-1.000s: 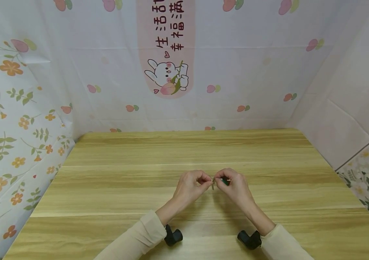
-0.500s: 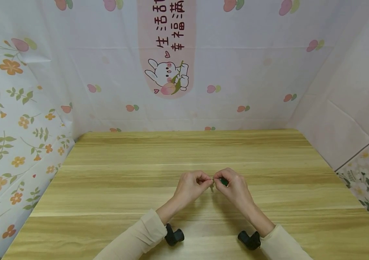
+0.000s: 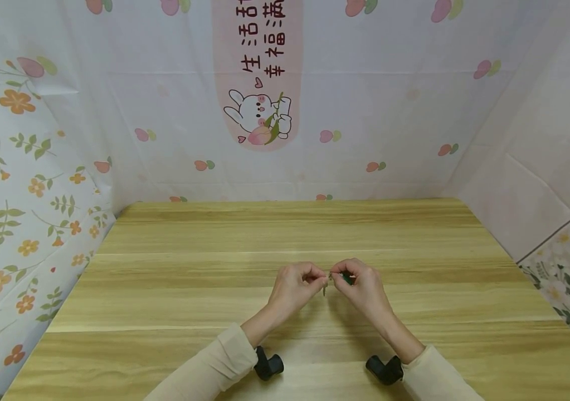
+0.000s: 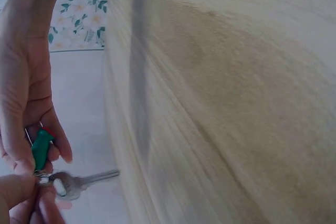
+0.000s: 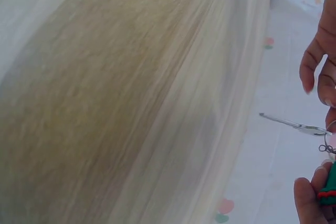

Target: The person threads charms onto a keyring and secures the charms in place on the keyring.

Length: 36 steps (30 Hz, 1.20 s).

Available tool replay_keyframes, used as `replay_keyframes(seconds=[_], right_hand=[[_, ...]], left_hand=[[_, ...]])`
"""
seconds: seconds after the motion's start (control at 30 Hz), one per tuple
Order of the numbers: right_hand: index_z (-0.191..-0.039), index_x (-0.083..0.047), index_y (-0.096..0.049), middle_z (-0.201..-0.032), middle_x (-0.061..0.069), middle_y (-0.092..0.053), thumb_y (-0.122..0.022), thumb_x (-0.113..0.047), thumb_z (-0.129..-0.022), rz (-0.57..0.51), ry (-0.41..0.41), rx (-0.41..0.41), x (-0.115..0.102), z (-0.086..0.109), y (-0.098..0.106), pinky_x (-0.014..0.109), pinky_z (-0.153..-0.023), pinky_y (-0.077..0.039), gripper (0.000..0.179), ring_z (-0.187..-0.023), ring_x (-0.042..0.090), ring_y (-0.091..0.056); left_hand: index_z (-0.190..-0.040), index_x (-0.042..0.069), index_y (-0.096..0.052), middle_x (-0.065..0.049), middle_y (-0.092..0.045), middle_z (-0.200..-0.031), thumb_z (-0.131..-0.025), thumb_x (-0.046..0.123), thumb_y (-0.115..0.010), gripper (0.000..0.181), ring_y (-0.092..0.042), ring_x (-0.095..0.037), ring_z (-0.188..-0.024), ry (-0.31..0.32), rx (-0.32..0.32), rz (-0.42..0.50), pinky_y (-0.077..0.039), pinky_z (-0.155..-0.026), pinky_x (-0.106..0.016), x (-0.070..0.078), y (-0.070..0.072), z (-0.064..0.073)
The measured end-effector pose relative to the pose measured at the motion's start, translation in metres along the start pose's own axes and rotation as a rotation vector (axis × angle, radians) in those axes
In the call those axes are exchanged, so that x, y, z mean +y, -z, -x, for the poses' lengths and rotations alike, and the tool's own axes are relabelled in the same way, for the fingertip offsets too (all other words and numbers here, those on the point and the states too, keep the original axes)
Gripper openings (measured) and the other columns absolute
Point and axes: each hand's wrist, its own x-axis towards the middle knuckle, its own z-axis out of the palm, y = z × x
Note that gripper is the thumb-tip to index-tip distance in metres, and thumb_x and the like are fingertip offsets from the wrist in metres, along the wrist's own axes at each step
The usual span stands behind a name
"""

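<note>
Over the middle of the table, my left hand pinches a small metal key ring between thumb and forefinger. A silver key hangs from it, its blade clear of the fingers in the left wrist view. Close beside, my right hand pinches the small chain end of a green keychain charm, which sits within its curled fingers. Red trim shows on the charm in the right wrist view. Fingertips hide part of the ring, and exactly where each finger grips it is too small to tell.
A wood-grain table lies beneath both hands. Patterned white cloth hangs behind it and at the sides. Black wrist-worn devices stick out near each cuff.
The key's hanging blade has shifted slightly left, toward my left fingers, and a small gap shows between the fingertips. Both hands stay in nearly the same place.
</note>
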Motion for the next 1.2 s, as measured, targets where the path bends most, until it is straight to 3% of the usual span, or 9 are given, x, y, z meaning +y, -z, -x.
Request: replay_keyframes(seconds=[0.27,0.53,0.67,0.93,1.2], right_hand=[[-0.077,-0.007,-0.065,-0.078,0.004,-0.065,-0.070,0.010,-0.075,0.068,0.123,0.022,0.0010,0.0004,-0.0022,0.030,-0.057,-0.052,0.018,-0.069,0.008,-0.058],[-0.080,-0.009,-0.068,-0.078,0.004,-0.065,-0.068,0.004,-0.080,0.053,0.069,0.037,0.0015,0.0010,-0.0032,0.021,-0.055,-0.046,0.013,-0.067,0.003,-0.054],[-0.080,-0.009,-0.069,-0.079,0.000,-0.065,-0.068,0.003,-0.081,0.046,0.026,0.026,0.0007,0.0005,-0.0028,0.019,-0.056,-0.045,0.012,-0.066,0.002,-0.053],[-0.082,-0.006,-0.069,-0.082,0.005,-0.067,-0.067,0.001,-0.083,0.013,-0.025,0.000,0.0007,0.0018,-0.0011,0.021,-0.058,-0.048,0.008,-0.069,0.004,-0.055],[-0.082,-0.007,-0.068,-0.082,0.006,-0.066,-0.065,0.001,-0.084,0.005,-0.030,-0.004,0.0025,0.0031,0.0004,0.020,-0.058,-0.048,0.009,-0.070,0.003,-0.054]], left_hand=[[-0.086,0.004,-0.072,-0.007,-0.071,-0.081,-0.087,0.015,-0.067,0.012,-0.056,-0.001,-0.064,0.119,-0.083,0.158,-0.045,-0.057,-0.016,-0.0003,0.0007,-0.0032],[-0.087,0.008,-0.072,-0.004,-0.071,-0.083,-0.087,0.016,-0.067,0.009,-0.056,-0.002,-0.066,0.184,-0.066,0.159,-0.045,-0.058,-0.018,0.0014,0.0003,-0.0032],[-0.086,0.010,-0.073,-0.002,-0.071,-0.082,-0.087,0.016,-0.068,0.008,-0.056,-0.004,-0.066,0.183,-0.039,0.142,-0.045,-0.056,-0.019,0.0025,-0.0006,-0.0026],[-0.082,0.011,-0.073,0.001,-0.071,-0.078,-0.086,0.016,-0.069,0.008,-0.054,-0.003,-0.064,0.161,0.003,0.086,-0.042,-0.054,-0.018,0.0025,-0.0034,-0.0018],[-0.082,0.012,-0.073,0.002,-0.071,-0.078,-0.086,0.015,-0.069,0.006,-0.054,-0.002,-0.065,0.123,-0.005,0.081,-0.042,-0.053,-0.018,0.0026,-0.0028,0.0007]])
